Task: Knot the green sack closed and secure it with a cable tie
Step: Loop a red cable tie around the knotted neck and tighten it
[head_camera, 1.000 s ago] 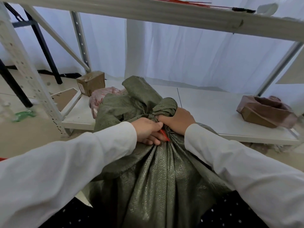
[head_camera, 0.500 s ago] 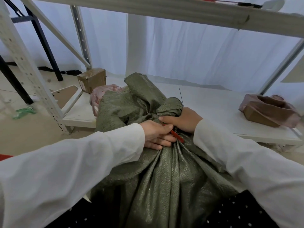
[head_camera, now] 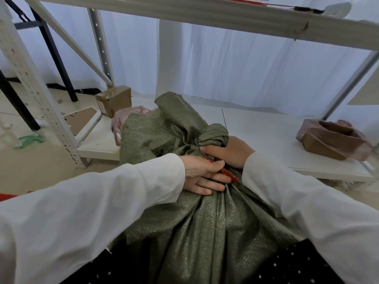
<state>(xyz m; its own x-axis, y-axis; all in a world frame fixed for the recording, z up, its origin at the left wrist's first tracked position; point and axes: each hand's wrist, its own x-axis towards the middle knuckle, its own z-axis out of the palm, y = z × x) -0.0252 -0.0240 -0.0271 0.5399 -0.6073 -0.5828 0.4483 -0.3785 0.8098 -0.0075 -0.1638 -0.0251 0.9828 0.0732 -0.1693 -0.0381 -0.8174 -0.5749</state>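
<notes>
The left hand (head_camera: 202, 175) pinches the thin red plastic cable tie (head_camera: 229, 174) at the gathered neck of the bulging woven green sack (head_camera: 205, 222), which leans against the low white shelf (head_camera: 266, 138); its contents are hidden. The right hand (head_camera: 229, 153) grips the knot (head_camera: 213, 136). If either grip slackens, the tie could slip before it locks and the neck loosen

One green sack (head_camera: 205, 218), one red cable tie (head_camera: 229, 174), two hands, perhaps two cardboard boxes (head_camera: 113, 100).
</notes>
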